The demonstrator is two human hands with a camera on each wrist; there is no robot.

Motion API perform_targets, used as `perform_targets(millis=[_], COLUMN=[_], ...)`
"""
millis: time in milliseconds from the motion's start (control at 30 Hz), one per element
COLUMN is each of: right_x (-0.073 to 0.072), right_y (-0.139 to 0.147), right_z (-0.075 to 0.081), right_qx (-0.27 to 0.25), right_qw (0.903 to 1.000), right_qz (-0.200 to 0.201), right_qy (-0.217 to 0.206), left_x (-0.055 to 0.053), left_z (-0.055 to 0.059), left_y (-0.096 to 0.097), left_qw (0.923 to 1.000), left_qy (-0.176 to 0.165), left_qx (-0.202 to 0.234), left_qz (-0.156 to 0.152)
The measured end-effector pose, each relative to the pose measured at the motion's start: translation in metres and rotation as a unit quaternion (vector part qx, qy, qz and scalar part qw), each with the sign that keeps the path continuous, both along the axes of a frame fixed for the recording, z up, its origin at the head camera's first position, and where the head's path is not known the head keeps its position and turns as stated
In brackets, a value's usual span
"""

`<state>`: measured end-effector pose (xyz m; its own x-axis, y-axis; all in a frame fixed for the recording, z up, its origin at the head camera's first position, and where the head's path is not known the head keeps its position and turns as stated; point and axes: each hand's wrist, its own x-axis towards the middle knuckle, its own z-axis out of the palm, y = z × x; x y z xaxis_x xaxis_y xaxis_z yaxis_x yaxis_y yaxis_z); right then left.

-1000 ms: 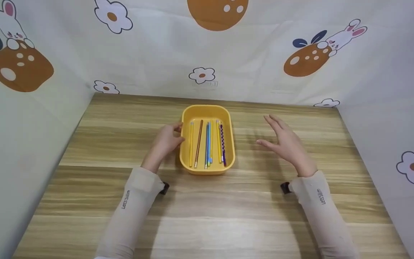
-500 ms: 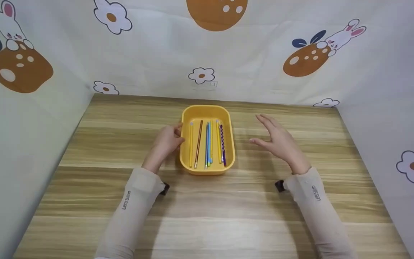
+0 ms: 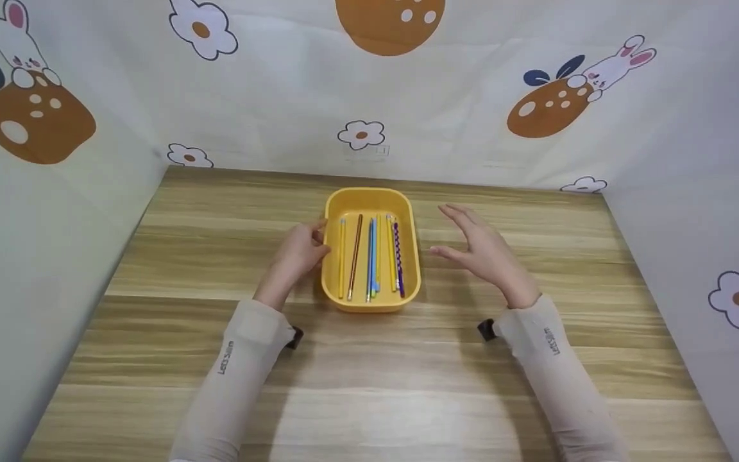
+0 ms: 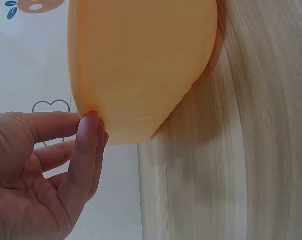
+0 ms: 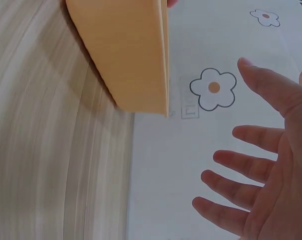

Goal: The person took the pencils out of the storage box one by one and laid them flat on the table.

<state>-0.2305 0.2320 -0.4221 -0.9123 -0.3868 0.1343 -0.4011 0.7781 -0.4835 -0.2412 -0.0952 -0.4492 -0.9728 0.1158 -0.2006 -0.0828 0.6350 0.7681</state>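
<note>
In the head view a yellow oblong plastic bin (image 3: 370, 307) stands on the wooden table. Inside it lie several pencils, roughly lengthwise: a brown pencil (image 3: 355, 256), blue pencils (image 3: 371, 256), yellow ones, and a purple patterned pencil (image 3: 398, 253) by the right wall. My left hand (image 3: 296, 253) pinches the bin's left rim; the left wrist view shows thumb and fingertips meeting at that edge. To the right of the bin, my right hand (image 3: 482, 250) hovers apart from it, fingers spread and thumb toward the bin. Nothing is in that hand in the right wrist view.
Wood-grain tabletop (image 3: 382, 385) surrounds the bin. A pale cloth backdrop (image 3: 267, 83) with rabbit, orange fruit and flower prints encloses the table at the back and both sides. Each wrist carries a small black device, such as the one (image 3: 486, 330) at the right cuff.
My right hand has moved left, closer to the bin, with its fingers still spread. The left hand and the bin with its pencils have stayed in place.
</note>
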Motion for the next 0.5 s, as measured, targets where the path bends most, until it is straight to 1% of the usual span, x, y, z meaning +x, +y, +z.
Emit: perform_targets(millis=[233,333,500], right_x=[0.0,0.001,0.0], right_y=[-0.012,-0.017,-0.027], right_z=[0.002,0.003,0.005], right_qx=[-0.013,-0.018,-0.025], right_qw=[0.9997,0.9993,0.9992], right_qz=[0.004,0.011,0.026], right_qy=[-0.022,-0.03,-0.019], left_x=[-0.001,-0.001,0.002], left_z=[-0.001,-0.001,0.0], left_y=[0.0,0.0,0.0], left_qw=[1.0,1.0,0.9999], left_qy=[-0.004,0.0,0.015], left_qx=[0.007,0.008,-0.006], left_qz=[0.003,0.002,-0.004])
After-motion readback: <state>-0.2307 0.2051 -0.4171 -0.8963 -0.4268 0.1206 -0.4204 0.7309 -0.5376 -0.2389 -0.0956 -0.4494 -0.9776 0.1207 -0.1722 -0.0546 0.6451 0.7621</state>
